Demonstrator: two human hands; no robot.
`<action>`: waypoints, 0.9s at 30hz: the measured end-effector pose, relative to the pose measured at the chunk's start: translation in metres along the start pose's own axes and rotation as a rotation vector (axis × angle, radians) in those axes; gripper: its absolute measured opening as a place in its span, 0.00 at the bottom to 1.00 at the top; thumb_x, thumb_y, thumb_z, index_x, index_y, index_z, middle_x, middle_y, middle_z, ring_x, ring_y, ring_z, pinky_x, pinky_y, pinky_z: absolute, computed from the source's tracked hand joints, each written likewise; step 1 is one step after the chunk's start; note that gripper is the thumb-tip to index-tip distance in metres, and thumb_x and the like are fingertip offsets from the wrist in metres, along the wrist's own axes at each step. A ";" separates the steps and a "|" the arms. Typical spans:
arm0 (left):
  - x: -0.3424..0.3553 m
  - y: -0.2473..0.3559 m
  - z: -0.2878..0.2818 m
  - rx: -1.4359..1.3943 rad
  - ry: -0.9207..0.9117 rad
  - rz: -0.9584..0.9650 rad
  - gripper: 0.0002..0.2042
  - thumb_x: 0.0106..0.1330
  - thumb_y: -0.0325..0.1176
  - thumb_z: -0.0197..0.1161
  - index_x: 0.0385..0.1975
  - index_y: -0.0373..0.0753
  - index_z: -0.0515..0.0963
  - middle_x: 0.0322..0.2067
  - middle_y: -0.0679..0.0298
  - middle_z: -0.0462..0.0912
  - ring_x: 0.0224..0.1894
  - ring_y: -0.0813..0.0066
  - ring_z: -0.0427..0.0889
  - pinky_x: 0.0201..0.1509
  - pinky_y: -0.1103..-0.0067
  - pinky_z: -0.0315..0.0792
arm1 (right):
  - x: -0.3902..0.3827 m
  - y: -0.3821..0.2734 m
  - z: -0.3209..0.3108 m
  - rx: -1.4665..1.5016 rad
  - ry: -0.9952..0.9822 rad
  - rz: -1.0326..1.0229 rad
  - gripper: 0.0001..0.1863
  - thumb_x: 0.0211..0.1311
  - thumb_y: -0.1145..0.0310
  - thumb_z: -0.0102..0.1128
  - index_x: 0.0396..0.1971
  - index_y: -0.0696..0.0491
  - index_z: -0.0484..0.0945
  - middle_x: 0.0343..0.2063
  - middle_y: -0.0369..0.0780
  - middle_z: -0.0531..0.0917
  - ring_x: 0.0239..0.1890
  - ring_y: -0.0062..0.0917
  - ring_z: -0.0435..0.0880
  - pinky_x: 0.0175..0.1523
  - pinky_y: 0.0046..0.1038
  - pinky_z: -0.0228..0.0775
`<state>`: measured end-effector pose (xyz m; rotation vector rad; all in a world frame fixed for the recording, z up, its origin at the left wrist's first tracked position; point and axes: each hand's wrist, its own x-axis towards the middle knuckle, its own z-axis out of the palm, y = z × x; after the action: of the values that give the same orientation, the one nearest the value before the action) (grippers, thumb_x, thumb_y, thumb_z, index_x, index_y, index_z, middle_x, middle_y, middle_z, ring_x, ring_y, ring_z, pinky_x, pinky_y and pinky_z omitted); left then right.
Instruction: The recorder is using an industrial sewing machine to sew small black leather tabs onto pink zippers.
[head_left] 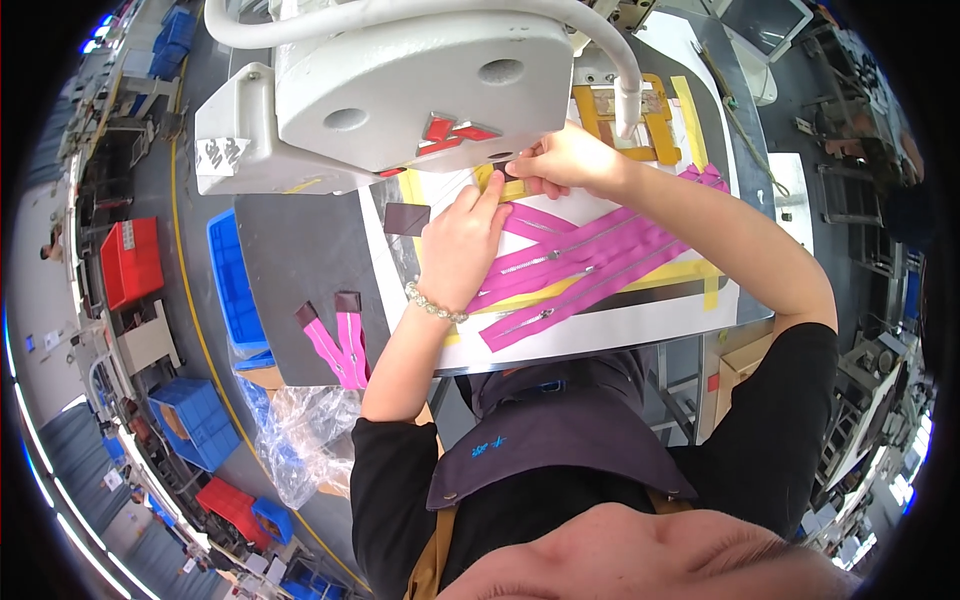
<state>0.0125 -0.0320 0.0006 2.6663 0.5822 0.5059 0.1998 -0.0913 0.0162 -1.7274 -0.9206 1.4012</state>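
Under the head of a white industrial sewing machine [430,100], both my hands meet at a small dark brown patch [512,172]. My right hand [572,162] pinches it between thumb and fingertips. My left hand [462,235], bracelet at the wrist, holds its near-left side, index finger extended onto it. A yellow strip or frame edge [513,190] shows just below the fingertips. Magenta zippers [600,262] with metal teeth and pulls fan out beneath and right of my hands; one end runs close to my left fingers. A loose dark patch [407,219] lies beside my left hand.
Magenta zippers with brown ends [345,335] lie at the table's left. A yellow clamp frame [655,125] stands beyond my right hand. Left of the table are a blue bin [228,285] and clear plastic bags [305,430]. A thin rod [735,115] lies at the right edge.
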 end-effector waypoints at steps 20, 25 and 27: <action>0.002 -0.005 -0.002 0.005 0.068 0.122 0.15 0.51 0.30 0.67 0.40 0.38 0.80 0.24 0.65 0.68 0.26 0.70 0.73 0.30 0.75 0.69 | -0.020 0.043 -0.032 -0.977 0.103 -1.000 0.18 0.52 0.70 0.62 0.46 0.45 0.78 0.52 0.27 0.76 0.53 0.21 0.74 0.38 0.23 0.77; 0.002 -0.008 -0.011 -0.019 0.088 0.121 0.13 0.53 0.32 0.67 0.38 0.38 0.80 0.24 0.65 0.70 0.25 0.71 0.75 0.28 0.77 0.70 | -0.016 0.042 -0.038 -1.013 0.109 -1.051 0.20 0.51 0.69 0.61 0.48 0.43 0.77 0.52 0.26 0.77 0.53 0.21 0.74 0.38 0.22 0.77; 0.004 -0.010 -0.014 -0.054 0.184 0.143 0.12 0.51 0.31 0.68 0.36 0.38 0.81 0.21 0.66 0.70 0.22 0.71 0.74 0.24 0.78 0.69 | -0.014 0.045 -0.037 -1.029 0.129 -1.080 0.20 0.51 0.69 0.60 0.48 0.43 0.77 0.52 0.26 0.77 0.53 0.21 0.74 0.38 0.22 0.76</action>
<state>0.0069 -0.0180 0.0093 2.6393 0.4233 0.8027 0.2379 -0.1290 -0.0103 -1.4121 -2.2569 0.0429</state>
